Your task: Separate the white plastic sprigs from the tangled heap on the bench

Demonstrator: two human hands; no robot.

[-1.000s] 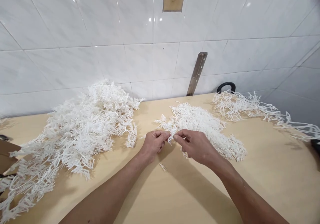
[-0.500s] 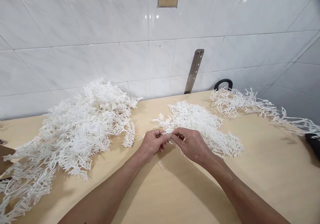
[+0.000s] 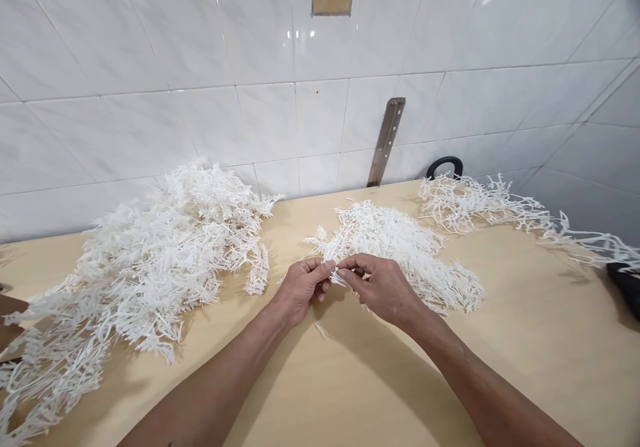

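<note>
Thumbs and fingertips close together, two hands work a white sprig (image 3: 338, 278) over the worktop (image 3: 350, 380), the left hand (image 3: 303, 287) pinching it and the right hand (image 3: 381, 284) nipping at its near end. The step in hand looks to be plucking small tips from the sprig; the next move seems to call for a firm left hold and a short, light tug from the right. A tangled heap (image 3: 185, 254) spreads left of the hands, a finer pile (image 3: 400, 234) lies just beyond the right one, and bare stems (image 3: 475, 207) stretch farther right. Loose bits (image 3: 323, 331) rest on the near side. Fingers cover most of the sprig, the stems partly hide a black loop (image 3: 444, 162), and a black object (image 3: 625, 290), far right, is cut off and unidentifiable.
</note>
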